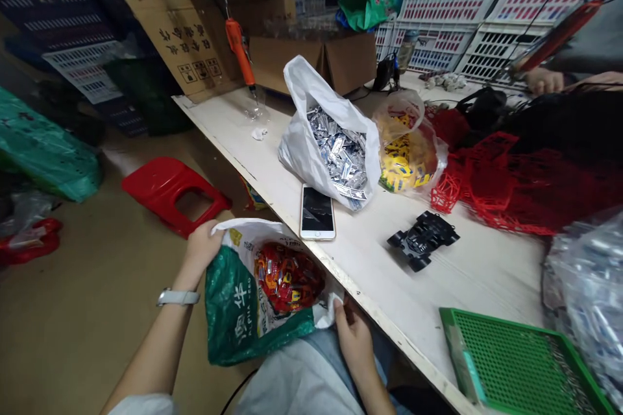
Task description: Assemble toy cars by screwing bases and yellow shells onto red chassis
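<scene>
Green-and-white plastic bag (238, 311) of red packets (288, 277), on the lap just below the table (487, 266): left hand (202, 249) and right hand (353, 337) both closed, fingers pinching opposite rims, which spreads the mouth and bares the contents; smartphone (317, 212) near, on the tabletop.

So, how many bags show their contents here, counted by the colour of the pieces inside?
Silver pieces: 2, the white bag and the large clear bag at the right edge
Yellow pieces: 1, the small clear bag
Red pieces: 1, the green-and-white bag in the left hand and right hand
Total: 4
</scene>
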{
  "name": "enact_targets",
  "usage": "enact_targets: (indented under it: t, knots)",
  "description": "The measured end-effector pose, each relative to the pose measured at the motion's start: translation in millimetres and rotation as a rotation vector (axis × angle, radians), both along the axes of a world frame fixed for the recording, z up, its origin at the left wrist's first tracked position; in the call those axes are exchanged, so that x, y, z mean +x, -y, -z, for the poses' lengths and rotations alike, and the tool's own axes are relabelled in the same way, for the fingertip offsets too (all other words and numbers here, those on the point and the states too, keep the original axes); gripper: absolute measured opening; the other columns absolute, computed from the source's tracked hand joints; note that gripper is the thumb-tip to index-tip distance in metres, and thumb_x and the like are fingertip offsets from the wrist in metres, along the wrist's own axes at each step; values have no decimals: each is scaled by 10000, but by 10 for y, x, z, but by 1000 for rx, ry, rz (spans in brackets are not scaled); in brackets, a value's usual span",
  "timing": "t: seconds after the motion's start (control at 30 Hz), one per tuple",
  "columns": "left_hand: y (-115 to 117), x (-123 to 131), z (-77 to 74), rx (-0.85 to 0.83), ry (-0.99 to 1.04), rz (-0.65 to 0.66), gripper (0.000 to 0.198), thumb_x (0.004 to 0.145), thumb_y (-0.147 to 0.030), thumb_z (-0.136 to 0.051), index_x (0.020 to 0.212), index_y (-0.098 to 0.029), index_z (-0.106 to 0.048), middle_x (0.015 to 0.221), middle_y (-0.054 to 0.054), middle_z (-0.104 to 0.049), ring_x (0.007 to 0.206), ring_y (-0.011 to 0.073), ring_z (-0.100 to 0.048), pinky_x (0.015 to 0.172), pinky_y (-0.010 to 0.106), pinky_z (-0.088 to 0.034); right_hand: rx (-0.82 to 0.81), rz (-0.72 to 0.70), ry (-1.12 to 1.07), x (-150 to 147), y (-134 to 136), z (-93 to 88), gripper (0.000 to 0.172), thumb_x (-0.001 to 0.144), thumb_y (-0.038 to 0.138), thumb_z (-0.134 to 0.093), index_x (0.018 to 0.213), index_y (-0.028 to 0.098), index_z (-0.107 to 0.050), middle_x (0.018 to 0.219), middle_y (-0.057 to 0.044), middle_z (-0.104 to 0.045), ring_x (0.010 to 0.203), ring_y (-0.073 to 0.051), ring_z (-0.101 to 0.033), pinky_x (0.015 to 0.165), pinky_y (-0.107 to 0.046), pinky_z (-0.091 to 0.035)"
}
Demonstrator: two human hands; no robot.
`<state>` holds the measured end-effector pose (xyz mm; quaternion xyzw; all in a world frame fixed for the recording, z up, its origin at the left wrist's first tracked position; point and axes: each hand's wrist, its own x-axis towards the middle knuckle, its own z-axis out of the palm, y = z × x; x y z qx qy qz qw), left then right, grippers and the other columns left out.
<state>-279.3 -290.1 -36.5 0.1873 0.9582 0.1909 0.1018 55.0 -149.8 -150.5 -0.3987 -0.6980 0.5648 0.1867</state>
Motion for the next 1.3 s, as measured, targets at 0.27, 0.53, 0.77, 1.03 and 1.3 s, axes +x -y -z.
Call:
enact_targets:
  t: [0.27, 0.53, 0.77, 1.03, 1.3]
  knots:
    - [-484, -98, 176, 31, 57, 171, 315, 990, -393, -657, 1204, -162, -681, 1189, 84, -720, 1030, 239, -709, 906, 452, -594, 66, -208, 46, -112, 49, -58, 379, 963, 512, -524, 736, 226, -625, 665, -17, -646, 603, -181, -601, 576, -259, -415]
    - [-338, -156, 338, 20, 78, 128, 358, 982, -386, -675, 1272, -177, -653, 1285, 102, -680, 1108, 262, -688, 936, 484, -593, 90, -286, 90, -147, 37, -175, 333, 989, 468, -478, 783, 236, -600, 747, -29, -683, 705, -203, -667, 630, -266, -401]
    - [-125, -124, 237, 191, -21, 54, 288, 983, -325, -673, 1220, -162, -665, 1235, 95, -701, 1083, 245, -697, 946, 481, -587, 55, -211, 48, -125, 30, -210, 423, 1010, 536, -409, 872, 228, -663, 685, -11, -652, 591, -193, -614, 559, -263, -432]
    - [-313, 185, -162, 523, -403, -14, 158, 937, -249, -481, 1011, -203, -612, 1139, 118, -648, 1230, 286, -597, 1147, 472, -451, 20, -175, -5, -87, 23, -193, 461, 1013, 552, -413, 918, 210, -706, 818, -61, -723, 705, -217, -666, 629, -274, -504]
    - [-1603, 903, -856, 775, -655, 616, 163, 1031, -200, -404, 1039, -214, -566, 1043, 86, -618, 1078, 225, -617, 993, 424, -539, -7, -140, -18, -155, 113, -156, 429, 1025, 498, -396, 935, 209, -700, 794, -40, -700, 710, -211, -666, 689, -295, -518]
